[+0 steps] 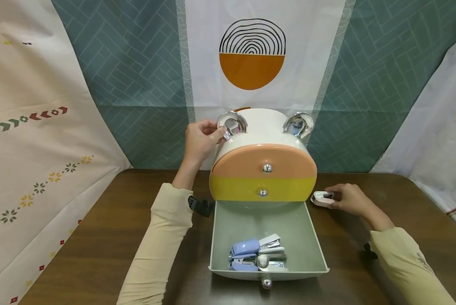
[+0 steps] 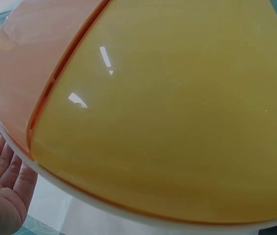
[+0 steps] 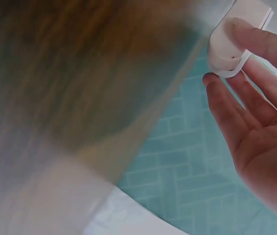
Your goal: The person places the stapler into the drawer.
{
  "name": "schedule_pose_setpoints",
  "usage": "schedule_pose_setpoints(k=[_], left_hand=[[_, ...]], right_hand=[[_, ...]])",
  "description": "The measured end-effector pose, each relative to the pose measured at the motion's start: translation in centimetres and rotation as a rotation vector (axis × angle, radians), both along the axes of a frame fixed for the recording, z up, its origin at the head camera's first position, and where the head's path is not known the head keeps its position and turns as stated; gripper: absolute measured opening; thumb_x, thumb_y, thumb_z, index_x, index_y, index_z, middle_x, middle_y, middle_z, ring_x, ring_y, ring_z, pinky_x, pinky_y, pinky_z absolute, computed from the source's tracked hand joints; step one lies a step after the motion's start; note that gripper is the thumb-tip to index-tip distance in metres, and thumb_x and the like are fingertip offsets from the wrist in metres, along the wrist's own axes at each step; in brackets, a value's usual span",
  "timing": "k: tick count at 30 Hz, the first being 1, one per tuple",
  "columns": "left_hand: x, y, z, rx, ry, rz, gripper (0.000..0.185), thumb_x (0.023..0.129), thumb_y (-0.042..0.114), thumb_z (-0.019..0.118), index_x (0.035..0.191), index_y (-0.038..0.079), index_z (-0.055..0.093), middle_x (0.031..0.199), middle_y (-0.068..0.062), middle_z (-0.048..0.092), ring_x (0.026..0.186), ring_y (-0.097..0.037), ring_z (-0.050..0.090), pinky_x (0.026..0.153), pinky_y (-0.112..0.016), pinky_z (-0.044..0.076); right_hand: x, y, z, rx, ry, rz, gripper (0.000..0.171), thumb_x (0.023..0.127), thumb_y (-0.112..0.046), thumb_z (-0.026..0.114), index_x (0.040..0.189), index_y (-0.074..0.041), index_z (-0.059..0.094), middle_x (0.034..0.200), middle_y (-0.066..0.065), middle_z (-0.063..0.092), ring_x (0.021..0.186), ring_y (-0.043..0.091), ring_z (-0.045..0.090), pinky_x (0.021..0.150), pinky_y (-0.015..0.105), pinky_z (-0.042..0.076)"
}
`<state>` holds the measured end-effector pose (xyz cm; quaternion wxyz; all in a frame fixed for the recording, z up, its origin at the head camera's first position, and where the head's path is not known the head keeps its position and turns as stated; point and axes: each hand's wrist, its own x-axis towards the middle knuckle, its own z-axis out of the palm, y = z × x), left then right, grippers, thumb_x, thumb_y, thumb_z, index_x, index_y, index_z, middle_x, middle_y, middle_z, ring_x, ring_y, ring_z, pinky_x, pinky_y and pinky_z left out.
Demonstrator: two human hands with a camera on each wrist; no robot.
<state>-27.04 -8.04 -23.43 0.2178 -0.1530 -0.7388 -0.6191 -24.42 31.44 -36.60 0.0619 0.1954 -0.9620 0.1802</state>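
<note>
Closest to the camera is the pulled-out bottom drawer [image 1: 228, 237], pale green, with a few little staplers [image 1: 256, 254] piled at its front end, some lilac, some silver. It sticks out from under the drawer cabinet [image 1: 263, 169], a rounded white thing with a yellow drawer front, an orange one above it, and two shiny chrome ears on top.

Just right of the cabinet's base, on the brown table [image 1: 109, 237], sits a small white gadget [image 1: 322, 198], looks like another mini stapler or a tape dispenser, can't tell which. The right hand [image 1: 351, 199] is on it: in the right wrist view the thumb lies over its top and the fingers [image 3: 236, 105] sit underneath, fairly straight, so it's a light pinch, not a fist. I'd guess it's hard smooth plastic, light, stiff, a bit slippery, so gripping it by the two long sides is probably the safest hold.

Further back, the left hand [image 1: 199, 140] is up at the cabinet's left chrome ear [image 1: 232, 123], fingertips curled onto its rim. The left wrist view mostly shows glossy drawer fronts, with a relaxed palm at the edge. The cabinet looks bulky but light, and that ear is a natural spot to steady it.
</note>
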Motion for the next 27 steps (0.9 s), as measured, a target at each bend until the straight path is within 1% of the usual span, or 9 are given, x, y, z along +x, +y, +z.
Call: schedule_pose_setpoints(k=[5,10,13,15,17,20,22,25,27], left_hand=[[-0.1,0.0,-0.1,-0.001,-0.008,0.007,0.019,0.080,0.005,0.065,0.088,-0.011,0.065,0.081,-0.024,0.065,0.058,-0.006,0.059,0.056,-0.021,0.054],[-0.1,0.0,0.0,0.005,-0.023,0.007,0.018,0.080,0.006,0.065,0.088,-0.011,0.065,0.081,-0.022,0.065,0.058,-0.007,0.059,0.057,-0.022,0.055],[-0.1,0.1,0.0,0.005,-0.034,0.006,0.019,0.081,0.007,0.065,0.089,-0.010,0.065,0.081,-0.021,0.065,0.059,-0.008,0.059,0.058,-0.024,0.055],[-0.2,0.1,0.0,0.006,-0.039,0.005,0.019,0.081,0.007,0.065,0.089,-0.010,0.065,0.081,-0.020,0.065,0.059,-0.008,0.059,0.059,-0.024,0.055],[-0.2,0.1,0.0,0.008,-0.040,0.004,0.019,0.081,0.007,0.065,0.090,-0.010,0.065,0.081,-0.020,0.065,0.059,-0.008,0.059,0.059,-0.024,0.055],[-0.1,0.2,0.0,0.010,-0.033,0.003,0.019,0.081,0.007,0.065,0.090,-0.011,0.065,0.081,-0.020,0.065,0.060,-0.007,0.059,0.058,-0.022,0.055],[-0.1,0.2,0.0,0.011,-0.029,0.005,0.020,0.081,0.007,0.065,0.089,-0.011,0.065,0.081,-0.020,0.065,0.059,-0.007,0.059,0.058,-0.022,0.055],[-0.2,0.1,0.0,0.010,-0.029,0.007,0.020,0.080,0.007,0.065,0.089,-0.011,0.065,0.081,-0.020,0.065,0.060,-0.006,0.059,0.058,-0.021,0.055],[-0.2,0.2,0.0,0.011,-0.031,0.008,0.020,0.080,0.007,0.065,0.089,-0.011,0.065,0.081,-0.020,0.065,0.059,-0.006,0.059,0.058,-0.021,0.055]], right_hand=[[2.0,0.0,1.1,-0.022,0.063,0.010,0.041,0.065,-0.006,0.078,0.102,0.005,0.066,0.095,0.018,0.066,0.080,0.026,0.060,0.065,0.036,0.050],[4.2,-0.7,2.5,-0.062,0.120,0.052,0.045,0.063,-0.009,0.081,0.104,0.003,0.065,0.098,0.017,0.065,0.082,0.027,0.064,0.066,0.032,0.054],[5.6,-1.0,3.2,-0.097,0.152,0.080,0.047,0.061,-0.008,0.082,0.104,0.002,0.065,0.100,0.016,0.065,0.083,0.020,0.065,0.067,0.022,0.054],[6.5,-1.3,3.7,-0.100,0.185,0.086,0.048,0.060,-0.009,0.083,0.104,-0.002,0.066,0.100,0.013,0.065,0.084,0.013,0.064,0.067,0.011,0.049],[7.3,-1.5,4.1,-0.109,0.208,0.101,0.050,0.058,-0.010,0.084,0.104,-0.004,0.066,0.100,0.011,0.066,0.086,0.004,0.061,0.068,0.005,0.044],[8.5,-1.8,4.8,-0.131,0.236,0.141,0.050,0.057,-0.008,0.084,0.104,-0.007,0.067,0.100,0.006,0.066,0.091,-0.005,0.056,0.071,0.003,0.042],[9.2,-2.0,5.1,-0.155,0.236,0.182,0.051,0.056,-0.007,0.084,0.104,-0.008,0.067,0.102,0.000,0.065,0.094,-0.009,0.053,0.073,0.003,0.041],[9.9,-2.6,5.6,-0.178,0.238,0.253,0.053,0.054,-0.004,0.085,0.104,-0.009,0.067,0.103,-0.006,0.063,0.095,-0.008,0.052,0.075,0.003,0.041],[10.2,-3.1,5.8,-0.174,0.256,0.296,0.055,0.052,-0.004,0.085,0.104,-0.009,0.067,0.104,-0.008,0.062,0.095,-0.007,0.053,0.076,0.003,0.041]])
